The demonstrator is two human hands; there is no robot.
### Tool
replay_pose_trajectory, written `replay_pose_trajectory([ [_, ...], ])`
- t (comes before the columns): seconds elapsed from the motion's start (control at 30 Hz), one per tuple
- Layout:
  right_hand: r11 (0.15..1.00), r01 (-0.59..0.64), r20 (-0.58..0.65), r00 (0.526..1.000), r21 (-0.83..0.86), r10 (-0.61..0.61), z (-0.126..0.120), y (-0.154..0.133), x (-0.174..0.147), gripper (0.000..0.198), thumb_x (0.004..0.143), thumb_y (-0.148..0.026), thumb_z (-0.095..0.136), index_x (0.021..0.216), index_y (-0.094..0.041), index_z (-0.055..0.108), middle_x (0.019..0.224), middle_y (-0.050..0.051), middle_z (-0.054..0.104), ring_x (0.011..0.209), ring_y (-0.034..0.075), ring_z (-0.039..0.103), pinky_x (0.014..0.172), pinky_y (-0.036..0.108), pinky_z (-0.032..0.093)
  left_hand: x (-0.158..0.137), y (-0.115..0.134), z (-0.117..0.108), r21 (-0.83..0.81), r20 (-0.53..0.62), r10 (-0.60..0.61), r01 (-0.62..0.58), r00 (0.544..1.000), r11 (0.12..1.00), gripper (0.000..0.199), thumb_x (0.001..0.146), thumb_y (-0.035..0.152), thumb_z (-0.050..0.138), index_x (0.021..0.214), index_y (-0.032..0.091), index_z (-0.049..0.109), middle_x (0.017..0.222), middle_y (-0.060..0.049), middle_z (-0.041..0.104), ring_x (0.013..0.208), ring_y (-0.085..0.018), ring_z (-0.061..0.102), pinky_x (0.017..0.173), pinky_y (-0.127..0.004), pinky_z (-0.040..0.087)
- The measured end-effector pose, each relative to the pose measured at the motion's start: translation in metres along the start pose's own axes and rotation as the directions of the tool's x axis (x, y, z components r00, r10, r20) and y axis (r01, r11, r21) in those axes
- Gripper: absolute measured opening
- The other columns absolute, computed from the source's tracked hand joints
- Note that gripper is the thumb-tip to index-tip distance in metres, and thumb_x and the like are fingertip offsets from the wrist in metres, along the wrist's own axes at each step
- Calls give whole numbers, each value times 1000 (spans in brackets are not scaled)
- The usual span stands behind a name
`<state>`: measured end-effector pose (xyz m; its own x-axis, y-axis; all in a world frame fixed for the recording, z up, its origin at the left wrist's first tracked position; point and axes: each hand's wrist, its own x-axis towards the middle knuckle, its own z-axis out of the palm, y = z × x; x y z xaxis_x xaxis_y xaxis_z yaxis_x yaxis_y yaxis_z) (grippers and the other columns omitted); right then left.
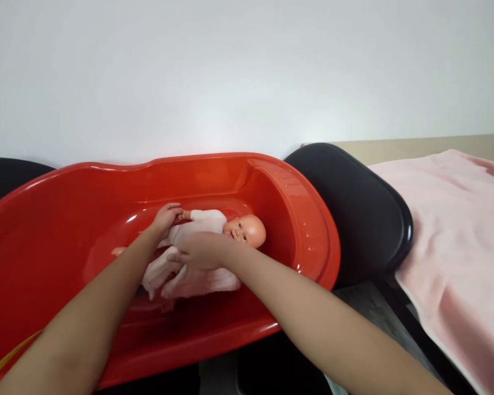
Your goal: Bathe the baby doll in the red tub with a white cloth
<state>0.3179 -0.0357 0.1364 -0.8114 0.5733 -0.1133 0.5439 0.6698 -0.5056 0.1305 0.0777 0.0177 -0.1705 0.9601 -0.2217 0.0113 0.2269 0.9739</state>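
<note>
A baby doll (251, 230) lies on its back in a red plastic baby bathtub (214, 170), its bald head toward the right end. Pale pink clothing (206, 280) covers its body, with a white sleeve on the far arm. My left hand (166, 218) is at the doll's far hand, fingers curled against it; the thumb side is hidden. Across the doll's chest reaches my right hand (200, 251), its fingertips closed on a fold of the pale clothing. My right forearm passes just in front of the doll's head. One doll foot shows past my left forearm.
Right of the tub stands a black rounded seat or panel (354, 214). Beyond it, a pink blanket (456, 230) drapes over a surface. Another black rounded shape (12, 175) is behind the tub's left end. A white wall (230, 71) rises behind.
</note>
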Motion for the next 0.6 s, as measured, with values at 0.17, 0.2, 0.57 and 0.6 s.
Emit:
replay_pose_trajectory([
  [0.17, 996, -85, -377, 923, -14, 73, -17, 6, -11, 36, 104, -30, 40, 96, -12, 71, 100, 12, 71, 94, 21, 62, 87, 33, 44, -34, 18, -7, -46, 29, 41, -40, 999, 998, 22, 68, 20, 67, 90, 16, 65, 79, -4, 68, 75, -19, 65, 71, -30, 55],
  [0.2, 992, -110, -465, 876, 63, 127, -20, 10, -13, 42, 106, -35, 36, 93, -13, 69, 97, 10, 70, 92, 20, 61, 87, 32, 44, -41, 20, -7, -54, 38, 53, -51, 998, 997, 20, 69, 20, 68, 89, 16, 66, 80, -5, 69, 77, -20, 66, 72, -31, 56],
  [0.57, 624, 85, -533, 616, 777, 580, 0, 54, -8, 59, 99, -63, 28, 104, -15, 61, 100, 11, 68, 85, 17, 62, 76, 28, 51, -78, 19, 6, -257, -4, 84, -82, 996, 963, 35, 74, 12, 67, 108, 16, 64, 105, -10, 71, 97, -21, 69, 94, -37, 54],
  [0.6, 648, 73, -534, 640, 758, 552, 3, 54, -5, 59, 99, -62, 25, 107, -15, 60, 104, 12, 68, 88, 17, 63, 78, 28, 51, -78, 18, 5, -257, 6, 94, -89, 996, 962, 36, 73, 12, 67, 109, 16, 64, 105, -9, 71, 98, -21, 69, 94, -37, 54],
])
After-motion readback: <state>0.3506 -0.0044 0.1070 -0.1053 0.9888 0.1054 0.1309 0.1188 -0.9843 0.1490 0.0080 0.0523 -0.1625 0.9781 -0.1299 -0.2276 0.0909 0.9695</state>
